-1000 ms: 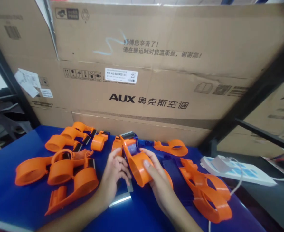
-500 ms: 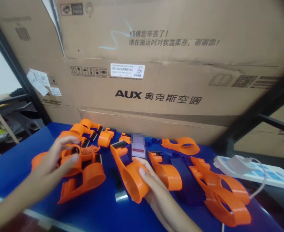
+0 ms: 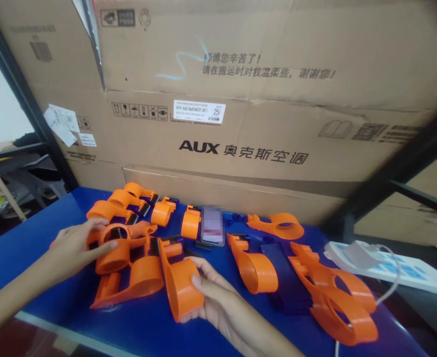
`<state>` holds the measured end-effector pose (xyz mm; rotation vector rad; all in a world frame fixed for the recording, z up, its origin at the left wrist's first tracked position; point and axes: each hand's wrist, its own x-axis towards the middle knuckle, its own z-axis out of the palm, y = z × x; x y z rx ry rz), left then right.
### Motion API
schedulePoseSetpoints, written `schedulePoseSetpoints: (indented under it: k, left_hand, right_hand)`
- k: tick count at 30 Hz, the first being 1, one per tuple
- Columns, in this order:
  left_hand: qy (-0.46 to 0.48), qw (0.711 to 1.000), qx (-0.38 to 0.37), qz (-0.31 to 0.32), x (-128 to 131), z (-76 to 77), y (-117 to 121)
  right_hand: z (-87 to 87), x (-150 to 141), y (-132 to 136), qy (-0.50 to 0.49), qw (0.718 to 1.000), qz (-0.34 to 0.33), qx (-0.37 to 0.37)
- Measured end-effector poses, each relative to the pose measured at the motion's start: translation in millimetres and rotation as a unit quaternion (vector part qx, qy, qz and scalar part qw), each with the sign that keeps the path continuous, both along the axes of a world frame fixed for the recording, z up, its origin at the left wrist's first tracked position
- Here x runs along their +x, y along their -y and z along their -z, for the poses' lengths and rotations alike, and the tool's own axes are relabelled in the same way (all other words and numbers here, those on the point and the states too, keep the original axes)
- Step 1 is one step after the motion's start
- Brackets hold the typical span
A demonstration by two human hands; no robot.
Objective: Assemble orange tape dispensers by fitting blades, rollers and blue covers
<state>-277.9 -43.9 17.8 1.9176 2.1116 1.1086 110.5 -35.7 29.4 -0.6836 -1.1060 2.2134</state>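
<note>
Left of the slim, dark-edged smartphone with a pale screen (image 3: 212, 229), and nearer to me than it, my right hand (image 3: 214, 292) is closed around the broad loop of an orange plastic tape dispenser with a tapering arm (image 3: 184, 290). My thumb presses the outside of the loop, fingers passing behind and beneath, and the arm points away from me.

Farther left of the phone, my left hand (image 3: 73, 243) reaches over a group of orange holders, thumb and fingers parted around a round orange plastic holder (image 3: 112, 259); I cannot tell whether that grip has hold of it.

Just left of the phone stands a smaller-looking orange plastic holder (image 3: 191, 224). To the phone's right, and nearer me, rests a loose orange plastic dispenser with a wide loop (image 3: 261, 272); farther right come flat, dark blue stacked pieces (image 3: 287, 285), then overlapping orange plastic loops (image 3: 347, 310). Behind the phone rises a brown cardboard carton printed AUX (image 3: 248, 119).
</note>
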Motion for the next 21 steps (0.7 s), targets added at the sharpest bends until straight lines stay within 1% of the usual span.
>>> schedulePoseSetpoints:
  k: [2,3,6,8,11,15,18,21]
  left_hand:
    - [-0.041,0.998,-0.038,0.031,2,0.3,-2]
    - [-0.046,0.997,-0.045,0.050,3,1.1,-2]
    - [-0.035,0.993,-0.036,0.103,8,4.9,-4]
    - [-0.044,0.991,-0.029,0.120,14,6.9,-5]
    - [-0.034,0.992,-0.007,0.123,22,9.4,-7]
    - [0.018,0.993,0.009,0.117,29,13.3,-11]
    - [0.045,0.992,0.040,0.107,34,14.6,-15]
    - [0.051,0.992,0.068,0.091,37,13.6,-17]
  right_hand:
    - [2.9,-2,3,0.006,1.000,-0.004,0.000]
    - [3.9,-4,5,0.011,1.000,-0.003,-0.002]
    - [4.3,-8,13,0.025,1.000,0.007,-0.008]
    - [2.4,-10,17,0.036,0.999,0.016,-0.006]
    - [-1.9,-12,18,0.041,0.999,0.036,0.005]
    - [-3.4,-12,19,0.016,0.998,0.056,-0.006]
    - [4.2,-16,26,0.003,0.998,0.060,-0.036]
    - [18.1,-24,37,0.013,0.994,0.084,-0.071]
